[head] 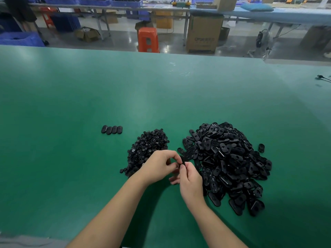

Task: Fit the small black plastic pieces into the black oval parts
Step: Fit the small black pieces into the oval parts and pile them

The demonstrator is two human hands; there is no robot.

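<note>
both hands (176, 169) pinch one oval part (184, 160).

A green counter (71, 104) is seen in the foreground. Beyond its far edge, an orange stool (148, 39) is set on the floor beside a tall cardboard box (204, 34). Blue bins (125, 2) are lined on a far table.
</note>
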